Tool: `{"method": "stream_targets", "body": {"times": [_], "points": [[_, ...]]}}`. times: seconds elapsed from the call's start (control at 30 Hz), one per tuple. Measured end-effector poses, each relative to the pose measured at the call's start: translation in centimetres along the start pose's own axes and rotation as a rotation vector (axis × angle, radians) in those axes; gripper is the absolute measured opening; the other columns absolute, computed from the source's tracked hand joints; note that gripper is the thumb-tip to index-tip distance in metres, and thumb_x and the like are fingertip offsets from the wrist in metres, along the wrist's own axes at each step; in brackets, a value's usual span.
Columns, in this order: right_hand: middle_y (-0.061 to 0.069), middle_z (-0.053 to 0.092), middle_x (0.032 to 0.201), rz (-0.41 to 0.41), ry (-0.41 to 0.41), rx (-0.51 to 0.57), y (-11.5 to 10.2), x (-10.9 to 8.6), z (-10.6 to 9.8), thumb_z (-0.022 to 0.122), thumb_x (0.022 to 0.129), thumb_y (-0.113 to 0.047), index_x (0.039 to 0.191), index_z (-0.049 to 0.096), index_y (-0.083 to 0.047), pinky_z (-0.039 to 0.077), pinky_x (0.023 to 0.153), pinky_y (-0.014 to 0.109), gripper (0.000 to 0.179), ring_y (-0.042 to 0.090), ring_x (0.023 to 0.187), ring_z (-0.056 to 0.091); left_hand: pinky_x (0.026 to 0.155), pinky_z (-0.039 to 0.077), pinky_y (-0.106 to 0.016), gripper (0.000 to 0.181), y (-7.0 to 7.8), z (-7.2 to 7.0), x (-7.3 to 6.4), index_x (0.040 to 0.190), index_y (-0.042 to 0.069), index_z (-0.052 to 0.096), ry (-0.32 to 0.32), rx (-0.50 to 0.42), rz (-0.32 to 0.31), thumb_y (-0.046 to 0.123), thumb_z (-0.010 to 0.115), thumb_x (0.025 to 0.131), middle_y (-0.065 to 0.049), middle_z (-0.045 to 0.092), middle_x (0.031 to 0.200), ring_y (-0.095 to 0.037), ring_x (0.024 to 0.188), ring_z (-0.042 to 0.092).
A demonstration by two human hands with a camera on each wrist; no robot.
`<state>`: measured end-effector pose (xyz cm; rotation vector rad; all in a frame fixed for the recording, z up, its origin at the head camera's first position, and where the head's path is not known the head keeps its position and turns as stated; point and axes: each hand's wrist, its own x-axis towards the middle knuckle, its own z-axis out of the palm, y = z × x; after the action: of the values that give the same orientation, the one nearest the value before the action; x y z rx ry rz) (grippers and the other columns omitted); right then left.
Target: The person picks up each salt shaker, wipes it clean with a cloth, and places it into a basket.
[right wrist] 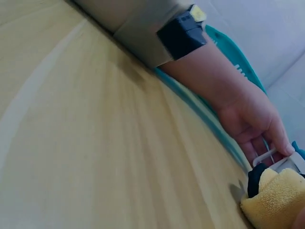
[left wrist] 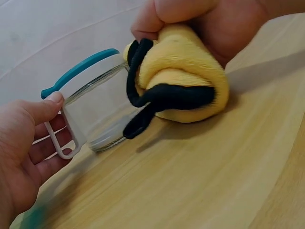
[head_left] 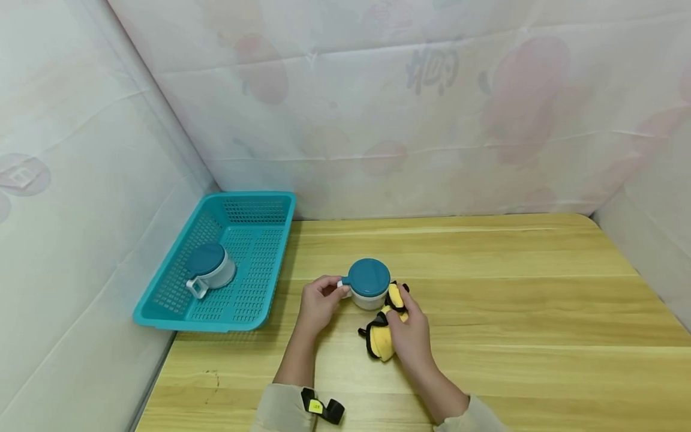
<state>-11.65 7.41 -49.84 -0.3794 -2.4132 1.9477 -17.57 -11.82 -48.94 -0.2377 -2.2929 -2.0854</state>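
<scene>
A clear jar (head_left: pixel 369 288) with a blue lid and a white handle is in the middle of the head view. My left hand (head_left: pixel 320 303) grips its handle (left wrist: pixel 62 138), the thumb on top near the lid's tab. My right hand (head_left: pixel 412 336) holds a bunched yellow cloth (head_left: pixel 382 341) with black edging. Part of the cloth lies against the jar's right side in the head view. In the left wrist view the cloth (left wrist: pixel 186 76) hangs folded under the right fingers. Only a corner of the jar shows in the right wrist view, behind the cloth (right wrist: pixel 276 198).
A turquoise perforated basket (head_left: pixel 278 264) stands at the table's left, near the wall. Inside it sits a similar lidded jar (head_left: pixel 216 273), its handle facing front left. Printed cloth walls (head_left: pixel 345 132) enclose the wooden table (head_left: pixel 513 288) at the back and sides.
</scene>
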Motion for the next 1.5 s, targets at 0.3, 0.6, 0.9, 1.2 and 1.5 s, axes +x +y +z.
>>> {"method": "stream_targets", "body": {"times": [0.3,0.6,0.9,1.2,1.5], "points": [[0.008,0.034,0.157,0.041,0.001,0.051,-0.3,0.2,-0.6,0.049,0.092,-0.007,0.149,0.044,-0.021,0.033,0.04,0.02,0.059,0.007,0.039,0.03,0.077,0.055,-0.019,0.017,0.3,-1.0,0.1,0.104,-0.006,0.072,-0.059,0.031,0.006,0.003,0.071,0.089,-0.02,0.069,0.1,-0.007,0.087,0.063],[-0.004,0.041,0.153,0.091,-0.073,0.067,-0.8,3.4,-2.4,0.048,0.09,-0.007,0.144,0.051,-0.021,0.041,0.074,0.015,0.056,0.015,0.133,0.037,0.076,0.054,-0.018,0.018,-0.4,-1.1,0.4,0.106,-0.008,0.071,-0.107,0.035,0.02,0.0,0.069,0.089,-0.023,0.068,0.102,-0.007,0.086,0.061],[0.005,0.048,0.149,0.039,-0.305,-0.023,-1.4,6.6,-4.8,0.046,0.094,-0.006,0.137,0.059,-0.019,0.038,0.061,0.021,0.047,0.018,0.091,0.046,0.074,0.054,-0.022,0.017,-2.8,-1.5,1.2,0.107,0.003,0.073,-0.223,0.078,-0.006,0.009,0.069,0.091,-0.012,0.07,0.101,-0.011,0.085,0.061],[0.01,0.055,0.143,-0.055,-0.518,-0.083,-1.7,9.3,-5.0,0.043,0.093,-0.002,0.132,0.064,-0.013,0.043,0.085,0.028,0.045,0.028,0.13,0.047,0.079,0.057,-0.029,0.018,-2.5,-2.0,1.3,0.108,0.006,0.073,-0.332,0.092,-0.015,0.015,0.068,0.093,-0.01,0.071,0.103,-0.014,0.089,0.064],[0.011,0.061,0.133,-0.145,-0.734,-0.249,-2.6,12.7,-3.9,0.041,0.094,-0.001,0.123,0.07,-0.013,0.039,0.066,0.032,0.043,0.02,0.065,0.038,0.081,0.057,-0.032,0.021,-2.9,-1.3,1.1,0.111,0.0,0.071,-0.37,0.052,0.006,0.012,0.067,0.094,-0.017,0.07,0.104,-0.012,0.088,0.065]]}}
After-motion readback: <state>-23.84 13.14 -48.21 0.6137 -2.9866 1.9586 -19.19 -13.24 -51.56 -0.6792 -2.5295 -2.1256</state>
